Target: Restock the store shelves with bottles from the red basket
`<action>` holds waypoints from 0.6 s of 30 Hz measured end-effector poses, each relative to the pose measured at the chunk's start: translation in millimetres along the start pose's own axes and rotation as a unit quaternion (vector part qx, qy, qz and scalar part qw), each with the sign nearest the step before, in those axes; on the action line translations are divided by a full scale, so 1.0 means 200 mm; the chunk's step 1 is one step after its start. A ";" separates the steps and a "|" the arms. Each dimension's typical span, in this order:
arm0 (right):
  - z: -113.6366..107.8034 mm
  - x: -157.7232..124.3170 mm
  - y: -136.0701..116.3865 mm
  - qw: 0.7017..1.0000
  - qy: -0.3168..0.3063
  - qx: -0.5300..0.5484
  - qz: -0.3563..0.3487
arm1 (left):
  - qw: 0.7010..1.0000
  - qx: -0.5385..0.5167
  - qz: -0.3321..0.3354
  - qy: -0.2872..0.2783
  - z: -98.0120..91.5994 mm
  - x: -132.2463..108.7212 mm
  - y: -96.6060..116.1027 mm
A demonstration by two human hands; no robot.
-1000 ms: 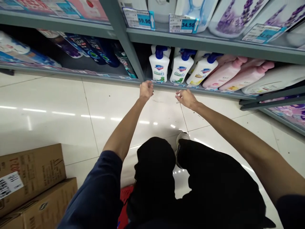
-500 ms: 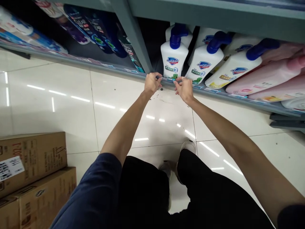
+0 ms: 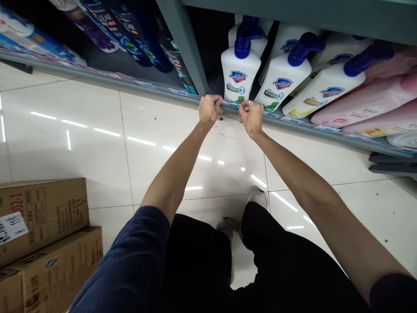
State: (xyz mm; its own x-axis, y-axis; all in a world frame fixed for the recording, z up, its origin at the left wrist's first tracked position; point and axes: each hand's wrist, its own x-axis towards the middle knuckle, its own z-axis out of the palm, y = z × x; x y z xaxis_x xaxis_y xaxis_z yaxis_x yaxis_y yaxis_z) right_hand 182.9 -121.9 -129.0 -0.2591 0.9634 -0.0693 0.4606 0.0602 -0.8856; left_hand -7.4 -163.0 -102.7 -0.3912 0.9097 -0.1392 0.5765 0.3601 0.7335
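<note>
Left hand point(image 3: 210, 109) closed, curled around the left end of a narrow blue-and-white plastic label strip point(image 3: 230, 104) at the front lip of a low grey metal shelf point(image 3: 358, 142); right hand point(image 3: 250, 117) closed too, pinching the right end, with only the short strip between the 2 hands. Whether the strip sits in the lip or lies loose against it: impossible to tell from this view. Directly above the strip, a row of white plastic pump bottles with dark blue pump heads point(image 3: 240, 76), tilted in the head view, and farther right, pale pink plastic bottles point(image 3: 361, 104) lying beside them. Left of a grey metal upright post point(image 3: 185, 48), dark blue bottles point(image 3: 140, 39) on the same shelf level. Below, glossy white floor tiles point(image 3: 74, 130) streaked with reflected ceiling lights (a scatter of small dark specks just under the hands). At lower left, 2 stacked brown cardboard boxes point(image 3: 42, 217), the upper one with a white barcode label point(image 3: 13, 228). Underfoot, a navy short sleeve point(image 3: 130, 261), black shorts point(image 3: 198, 265) and a pale sneaker point(image 3: 259, 198).
</note>
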 end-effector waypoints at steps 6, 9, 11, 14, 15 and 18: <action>0.00 0.01 -0.02 0.999 -0.020 -0.027 0.007 | 0.999 -0.023 -0.022 0.005 0.02 0.02 -0.02; 0.00 0.00 -0.04 0.998 -0.033 -0.050 0.011 | 0.999 -0.027 -0.030 0.006 0.03 0.02 -0.01; 0.01 -0.01 -0.04 0.998 -0.035 -0.053 0.011 | 0.999 -0.032 -0.031 0.009 0.03 0.02 0.00; 0.03 -0.04 -0.03 0.999 -0.009 -0.042 0.020 | 0.998 -0.049 -0.032 0.012 0.03 0.02 0.00; 0.04 -0.05 -0.02 0.999 -0.001 -0.039 0.026 | 0.998 -0.054 -0.033 0.012 0.03 0.02 0.00; 0.05 -0.07 -0.01 0.998 -0.001 -0.040 0.042 | 0.998 -0.055 -0.034 0.013 0.04 0.01 -0.01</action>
State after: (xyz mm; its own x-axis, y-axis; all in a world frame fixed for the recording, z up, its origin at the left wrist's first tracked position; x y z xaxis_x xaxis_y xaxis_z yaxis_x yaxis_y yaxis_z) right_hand 176.3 -137.6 -131.2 -0.2181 0.9655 -0.1420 0.5470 0.0004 -0.8371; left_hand -4.3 -160.0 -109.2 -0.4453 0.8782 -0.1748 0.4661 0.3941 0.7921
